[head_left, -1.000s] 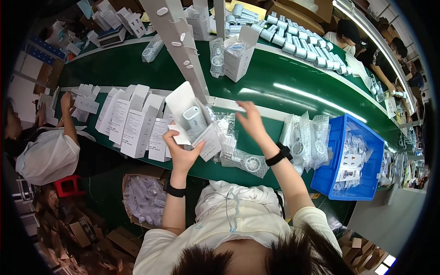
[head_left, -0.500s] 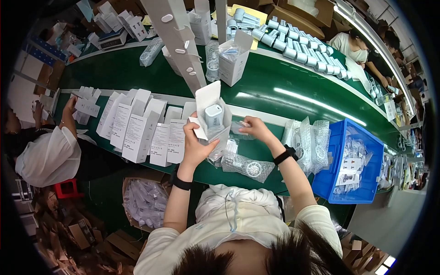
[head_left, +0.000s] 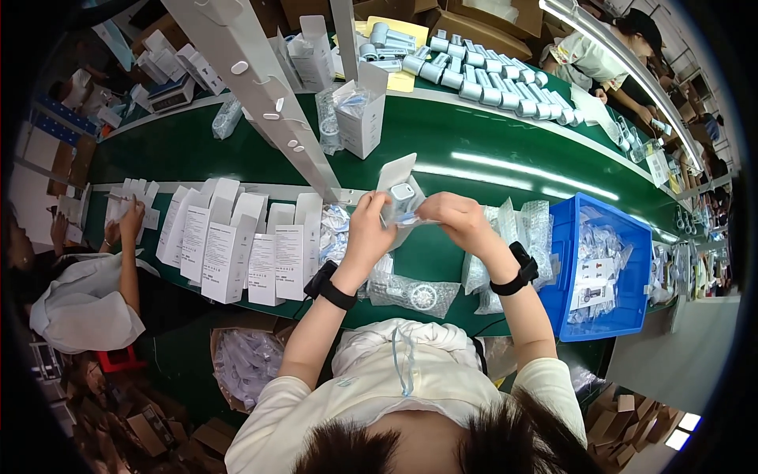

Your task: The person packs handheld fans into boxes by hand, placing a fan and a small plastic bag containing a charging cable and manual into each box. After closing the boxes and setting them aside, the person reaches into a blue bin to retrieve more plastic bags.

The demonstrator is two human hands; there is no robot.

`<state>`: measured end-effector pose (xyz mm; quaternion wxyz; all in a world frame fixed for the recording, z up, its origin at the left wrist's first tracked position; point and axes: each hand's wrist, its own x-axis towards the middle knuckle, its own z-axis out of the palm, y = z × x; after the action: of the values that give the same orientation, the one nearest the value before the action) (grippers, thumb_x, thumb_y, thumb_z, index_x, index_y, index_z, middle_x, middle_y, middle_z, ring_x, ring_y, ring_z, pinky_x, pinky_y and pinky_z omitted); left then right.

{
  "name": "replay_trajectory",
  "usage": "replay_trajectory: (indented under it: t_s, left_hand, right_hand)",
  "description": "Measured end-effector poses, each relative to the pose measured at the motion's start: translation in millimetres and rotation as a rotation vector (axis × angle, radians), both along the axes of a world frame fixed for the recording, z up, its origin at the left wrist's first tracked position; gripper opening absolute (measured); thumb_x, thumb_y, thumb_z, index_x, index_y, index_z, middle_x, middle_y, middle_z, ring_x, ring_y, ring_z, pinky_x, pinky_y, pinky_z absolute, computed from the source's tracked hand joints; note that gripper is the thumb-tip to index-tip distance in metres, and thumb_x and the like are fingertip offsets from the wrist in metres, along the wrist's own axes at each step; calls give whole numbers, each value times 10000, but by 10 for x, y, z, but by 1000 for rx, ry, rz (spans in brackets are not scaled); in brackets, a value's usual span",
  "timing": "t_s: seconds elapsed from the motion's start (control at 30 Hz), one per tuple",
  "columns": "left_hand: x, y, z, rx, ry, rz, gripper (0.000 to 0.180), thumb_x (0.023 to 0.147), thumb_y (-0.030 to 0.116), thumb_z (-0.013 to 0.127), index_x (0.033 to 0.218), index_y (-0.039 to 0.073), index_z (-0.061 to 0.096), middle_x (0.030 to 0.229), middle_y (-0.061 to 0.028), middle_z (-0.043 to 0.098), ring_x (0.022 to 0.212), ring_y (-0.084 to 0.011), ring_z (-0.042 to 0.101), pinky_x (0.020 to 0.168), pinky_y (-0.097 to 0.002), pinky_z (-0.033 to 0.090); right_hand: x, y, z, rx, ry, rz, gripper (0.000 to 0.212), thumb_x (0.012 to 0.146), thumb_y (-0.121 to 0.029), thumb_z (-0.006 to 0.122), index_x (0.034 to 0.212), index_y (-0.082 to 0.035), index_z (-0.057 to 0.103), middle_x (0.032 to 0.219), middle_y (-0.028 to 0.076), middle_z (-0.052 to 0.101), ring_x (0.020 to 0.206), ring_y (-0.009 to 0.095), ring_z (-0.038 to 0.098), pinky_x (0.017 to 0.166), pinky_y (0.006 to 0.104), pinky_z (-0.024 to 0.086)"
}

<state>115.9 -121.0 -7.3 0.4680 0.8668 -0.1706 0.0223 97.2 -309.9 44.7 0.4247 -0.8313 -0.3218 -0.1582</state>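
My left hand (head_left: 369,237) is closed round the left side of an open white carton (head_left: 397,171), its flap standing up. The rounded top of a pale blue-grey device (head_left: 403,192) shows inside. At the carton's mouth, my right hand (head_left: 456,220) pinches a clear plastic packet (head_left: 406,216), mostly hidden by the fingers. Toward me on the green bench lies a bubble-wrapped item (head_left: 414,295) with a round end. Left of my left hand, several white cartons (head_left: 223,251) stand in a row, and clear-bagged pieces (head_left: 334,229) lie beside them.
A blue bin (head_left: 562,276) of bagged parts stands at the right, beside bubble-wrapped packs (head_left: 534,233). A white post (head_left: 264,103) rises beyond the cartons. Several grey-blue devices (head_left: 489,75) lie on the far bench. A co-worker (head_left: 87,292) handles cartons at the left.
My right hand has moved in from the carton's right side to its mouth, bringing the plastic packet. The carton has moved slightly right in view, and my left hand has gone with it.
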Motion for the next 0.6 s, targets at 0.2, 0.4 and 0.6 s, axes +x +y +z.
replay_trajectory:
  t_s: [0.2, 0.4, 0.6]
  left_hand:
    - [75, 176, -60, -60, 84, 152, 128, 634, 32, 640, 718, -30, 566, 917, -153, 611, 798, -295, 589, 699, -336, 444]
    - [77, 342, -209, -151, 147, 284, 121, 659, 60, 622, 687, -46, 570, 836, -145, 635, 763, -318, 603, 697, -343, 455]
    - [23, 403, -254, -178, 90, 340, 101, 671, 50, 615, 695, -41, 578, 835, -139, 639, 780, -299, 611, 702, -336, 456]
  right_hand:
    - [264, 247, -89, -132, -206, 232, 180, 651, 27, 554, 821, -33, 568, 789, 80, 590, 794, 254, 580, 662, 302, 497]
    - [246, 406, -200, -397, -146, 273, 265, 642, -105, 620, 904, -66, 614, 865, 64, 584, 970, 242, 500, 863, 413, 402]
    - [80, 454, -521, -482, -159, 90, 441, 590, -194, 693, 1007, -79, 605, 1095, 71, 528, 1074, 248, 432, 978, 486, 271]
